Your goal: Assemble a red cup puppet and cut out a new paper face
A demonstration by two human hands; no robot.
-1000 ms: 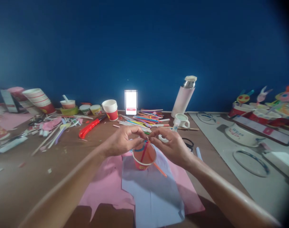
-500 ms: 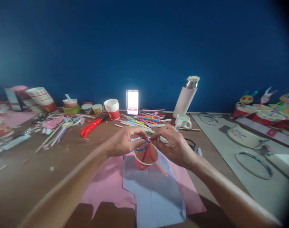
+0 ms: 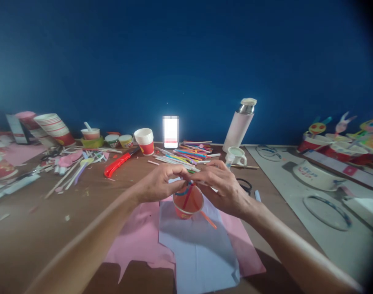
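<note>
A small red paper cup stands on a pale blue sheet that lies over pink paper. Red, blue and orange straws stick out of the cup; one orange straw pokes out at its lower right. My left hand and my right hand meet above the cup's rim. Both pinch the tops of the straws with closed fingertips.
A pile of coloured straws, a red utility knife, stacked paper cups, a lit phone, a flask and a white mug lie behind. Paper scraps clutter the left; cut card and craft cups fill the right.
My right hand has slid a little left and its fingers now cover more of the straw tops. The cup and my left hand have stayed in place.
</note>
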